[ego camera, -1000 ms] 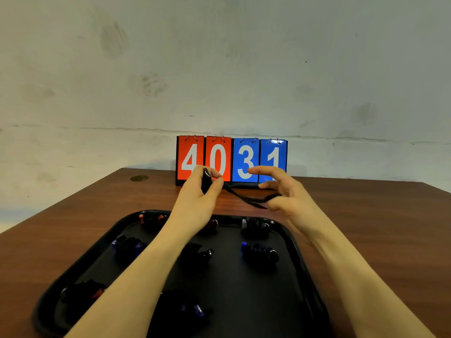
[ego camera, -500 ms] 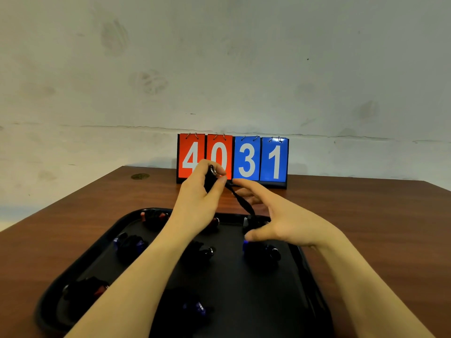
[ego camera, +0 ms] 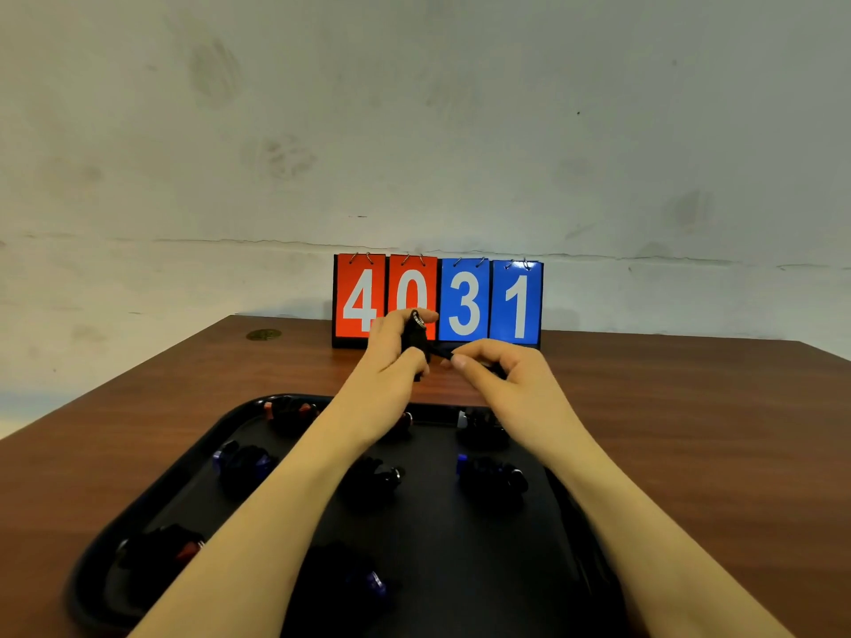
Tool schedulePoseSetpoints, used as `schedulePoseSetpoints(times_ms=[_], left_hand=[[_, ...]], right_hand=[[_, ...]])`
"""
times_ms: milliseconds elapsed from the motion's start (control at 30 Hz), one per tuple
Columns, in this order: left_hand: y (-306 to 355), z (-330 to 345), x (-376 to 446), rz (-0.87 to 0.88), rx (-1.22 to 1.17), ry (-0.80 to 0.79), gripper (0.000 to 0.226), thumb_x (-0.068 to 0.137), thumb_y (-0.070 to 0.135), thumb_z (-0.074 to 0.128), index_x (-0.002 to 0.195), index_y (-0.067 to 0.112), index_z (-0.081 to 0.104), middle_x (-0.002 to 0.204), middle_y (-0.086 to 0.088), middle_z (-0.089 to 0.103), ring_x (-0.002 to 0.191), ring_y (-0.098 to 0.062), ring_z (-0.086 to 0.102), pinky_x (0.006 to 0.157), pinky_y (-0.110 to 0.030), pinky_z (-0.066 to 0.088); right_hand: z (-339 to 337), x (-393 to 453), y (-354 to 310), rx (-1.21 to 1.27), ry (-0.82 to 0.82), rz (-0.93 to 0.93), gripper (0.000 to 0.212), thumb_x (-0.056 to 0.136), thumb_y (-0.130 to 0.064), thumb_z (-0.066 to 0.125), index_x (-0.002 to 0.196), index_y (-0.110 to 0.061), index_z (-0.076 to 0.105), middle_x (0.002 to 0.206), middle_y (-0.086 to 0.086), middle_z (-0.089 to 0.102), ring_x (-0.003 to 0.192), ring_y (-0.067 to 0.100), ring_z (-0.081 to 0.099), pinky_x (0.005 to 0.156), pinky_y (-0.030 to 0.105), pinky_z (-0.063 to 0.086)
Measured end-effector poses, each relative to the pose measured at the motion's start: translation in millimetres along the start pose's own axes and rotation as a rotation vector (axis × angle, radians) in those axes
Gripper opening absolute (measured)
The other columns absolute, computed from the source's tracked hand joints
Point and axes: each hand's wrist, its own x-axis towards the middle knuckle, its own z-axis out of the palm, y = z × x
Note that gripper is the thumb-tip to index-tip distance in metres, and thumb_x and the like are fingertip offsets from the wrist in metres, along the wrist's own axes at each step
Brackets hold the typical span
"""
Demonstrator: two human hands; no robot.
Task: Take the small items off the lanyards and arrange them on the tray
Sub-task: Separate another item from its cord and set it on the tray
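Note:
Above the far edge of the black tray [ego camera: 221, 435], my left hand [ego camera: 391, 356] grips a small black item with a metal ring [ego camera: 416, 336], thumb and fingers curled round it. My right hand [ego camera: 497, 370] is close beside it, fingers curled, pinching the black lanyard cord [ego camera: 442, 353] that runs from the item. Several small dark bundles with red or blue parts lie in rows on the tray, among them a blue-tipped bundle [ego camera: 490, 478], a bundle with red parts [ego camera: 290, 409] and a middle bundle [ego camera: 375, 478]; my forearms hide parts of some.
A flip scoreboard [ego camera: 465, 301] reading 4031 stands at the back of the brown wooden table [ego camera: 690, 430], just behind my hands. A small round brass disc [ego camera: 263, 334] sits in the table's far left. A grey wall rises behind.
My right hand rose from the tray's far edge and closed in beside the left, now pinching the cord right next to the held item. The left hand stayed about where it was.

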Motion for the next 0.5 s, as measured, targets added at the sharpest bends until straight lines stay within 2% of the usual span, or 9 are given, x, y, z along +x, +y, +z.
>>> schedulePoseSetpoints(times_ms=[33, 67, 100, 167, 267, 333, 400, 500], left_hand=[[-0.6, 0.1, 0.5, -0.003, 0.025, 0.013, 0.039, 0.093, 0.004, 0.041, 0.120, 0.032, 0.039, 0.119, -0.003, 0.045, 0.111, -0.015, 0.047, 0.092, -0.027, 0.044], [-1.9, 0.3, 0.9, 0.008, 0.030, 0.038, 0.038, 0.094, 0.009, 0.045, 0.122, 0.033, 0.037, 0.123, -0.001, 0.046, 0.114, -0.017, 0.050, 0.092, -0.024, 0.046], [-2.2, 0.8, 0.7, 0.022, 0.000, 0.075, 0.037, 0.093, 0.012, 0.050, 0.119, 0.035, 0.037, 0.121, 0.002, 0.047, 0.111, -0.018, 0.054, 0.085, -0.018, 0.050], [-1.8, 0.3, 0.4, 0.034, -0.081, 0.167, 0.033, 0.088, 0.012, 0.059, 0.108, 0.033, 0.044, 0.111, 0.008, 0.053, 0.098, -0.016, 0.061, 0.069, -0.010, 0.051], [-1.5, 0.2, -0.3, 0.076, -0.012, 0.244, 0.027, 0.083, 0.011, 0.066, 0.104, 0.025, 0.056, 0.102, 0.010, 0.061, 0.080, -0.007, 0.063, 0.070, -0.012, 0.051], [-2.8, -1.3, -0.6, 0.088, 0.031, 0.247, 0.027, 0.081, 0.012, 0.068, 0.102, 0.026, 0.060, 0.099, 0.013, 0.064, 0.086, 0.000, 0.064, 0.077, -0.014, 0.052], [-4.5, -3.5, -0.5, 0.083, 0.025, 0.233, 0.029, 0.079, 0.011, 0.070, 0.101, 0.030, 0.064, 0.102, 0.012, 0.065, 0.095, 0.002, 0.062, 0.083, -0.016, 0.051], [-4.9, -5.1, -0.1, 0.084, 0.057, 0.216, 0.033, 0.078, 0.011, 0.071, 0.103, 0.031, 0.064, 0.103, 0.010, 0.065, 0.093, 0.005, 0.060, 0.078, -0.006, 0.046]], right_hand=[[0.7, -0.1, 1.0, -0.019, 0.009, -0.017, 0.011, 0.090, -0.023, 0.056, 0.092, -0.027, 0.066, 0.084, -0.016, 0.064, 0.088, -0.006, 0.056, 0.076, 0.012, 0.044], [1.5, -0.6, 1.3, -0.036, 0.013, -0.033, 0.011, 0.090, -0.022, 0.056, 0.095, -0.028, 0.065, 0.086, -0.017, 0.064, 0.090, -0.006, 0.055, 0.075, 0.009, 0.044], [1.7, -1.5, 1.0, -0.049, 0.016, -0.045, 0.012, 0.090, -0.021, 0.056, 0.096, -0.029, 0.063, 0.087, -0.018, 0.063, 0.092, -0.007, 0.055, 0.075, 0.007, 0.045], [0.9, -2.8, -0.6, -0.065, 0.006, -0.074, 0.013, 0.090, -0.021, 0.056, 0.097, -0.029, 0.063, 0.088, -0.017, 0.063, 0.093, -0.006, 0.055, 0.074, 0.006, 0.046], [-1.6, -4.3, -3.2, -0.144, -0.035, -0.142, 0.014, 0.090, -0.020, 0.057, 0.100, -0.023, 0.066, 0.088, -0.011, 0.065, 0.088, -0.001, 0.057, 0.072, 0.008, 0.047], [-3.8, -4.2, -2.2, -0.242, -0.023, -0.196, 0.014, 0.089, -0.020, 0.059, 0.101, -0.019, 0.067, 0.089, -0.010, 0.064, 0.089, 0.002, 0.058, 0.076, 0.012, 0.048], [-6.5, -4.4, -1.2, -0.333, 0.004, -0.262, 0.014, 0.089, -0.022, 0.060, 0.100, -0.018, 0.067, 0.090, -0.009, 0.065, 0.090, 0.006, 0.059, 0.079, 0.024, 0.052], [-9.7, -4.3, -0.7, -0.527, 0.077, -0.442, 0.021, 0.087, -0.029, 0.055, 0.095, -0.015, 0.069, 0.085, -0.005, 0.068, 0.080, 0.011, 0.061, 0.067, 0.034, 0.054]])
